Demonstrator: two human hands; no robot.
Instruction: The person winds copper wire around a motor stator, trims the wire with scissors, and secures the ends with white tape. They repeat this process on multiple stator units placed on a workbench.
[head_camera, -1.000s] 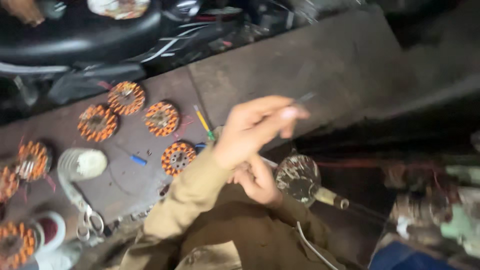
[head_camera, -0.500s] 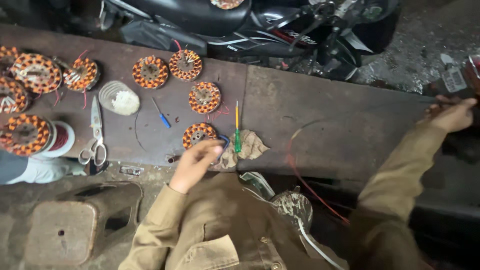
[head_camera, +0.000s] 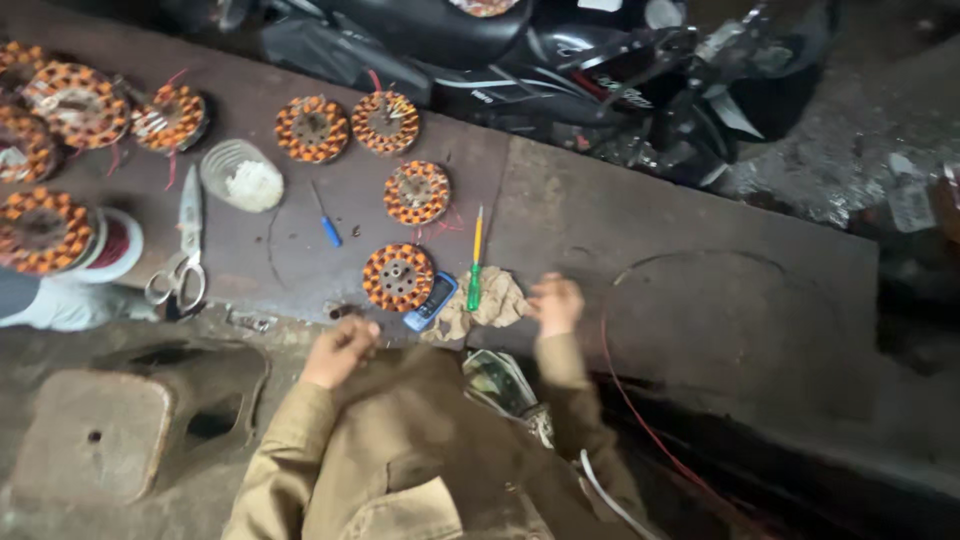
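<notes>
My left hand (head_camera: 342, 350) is curled at the near edge of the dark metal bench (head_camera: 700, 250), just below a copper-wound stator (head_camera: 398, 277) and a small blue handheld meter (head_camera: 430, 301). I see nothing in it. My right hand (head_camera: 555, 303) is blurred and hovers at the right edge of a crumpled brown rag (head_camera: 497, 297). Whether it holds anything I cannot tell. A yellow and green screwdriver (head_camera: 476, 262) lies upright between the stator and the rag. A thin red wire (head_camera: 640, 410) curves down from near my right hand.
Several more wound stators (head_camera: 415, 192) lie across the bench's left half, with scissors (head_camera: 180, 270), a white tub (head_camera: 243, 177) and a small blue screwdriver (head_camera: 326, 222). A black motorcycle (head_camera: 560, 60) stands behind the bench. A concrete block (head_camera: 95, 435) sits at lower left.
My right hand has come back from the far right of the bench to the rag. My left hand has dropped from the stator to the bench edge. The view has shifted slightly.
</notes>
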